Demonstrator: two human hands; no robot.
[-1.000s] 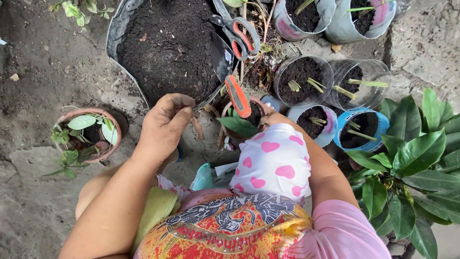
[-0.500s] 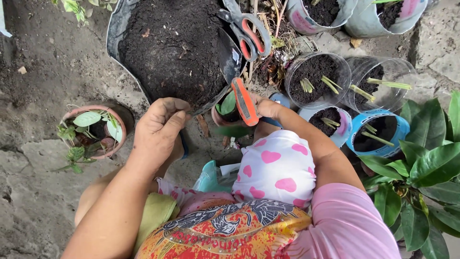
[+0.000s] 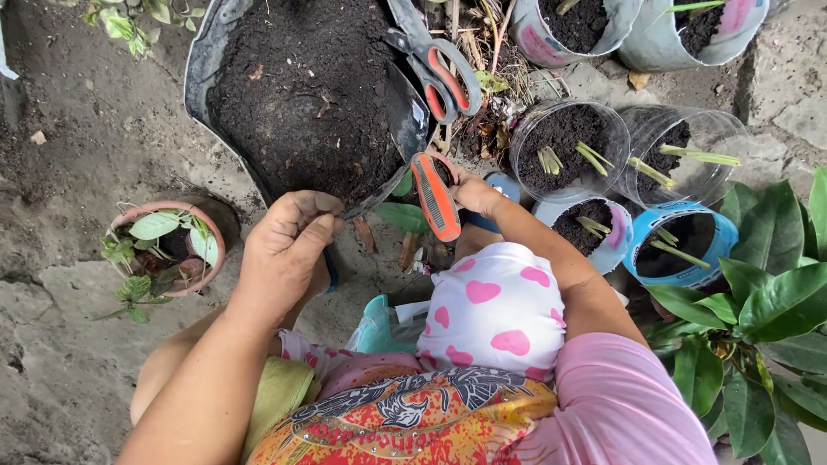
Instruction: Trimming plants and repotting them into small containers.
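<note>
Right hand (image 3: 472,193) grips a small pot (image 3: 431,176) beside the orange-handled trowel (image 3: 433,195) at the soil tub's (image 3: 200,82) near edge; left hand (image 3: 286,251), fingers curled on nothing visible, rests near it. One pair of scissors (image 3: 441,69) lies far; six cutting-filled containers stand right, one potted plant (image 3: 165,244) left.

The trowel handle (image 3: 435,196) is orange. The scissors (image 3: 441,69) have red and grey handles. The soil (image 3: 301,95) is black. The cloth (image 3: 495,306) is white with pink hearts. The pot (image 3: 209,226) is pink.

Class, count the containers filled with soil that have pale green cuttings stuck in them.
6: two at the top edge, two clear ones below, then a white one and a blue one. Others may be hidden.
</note>
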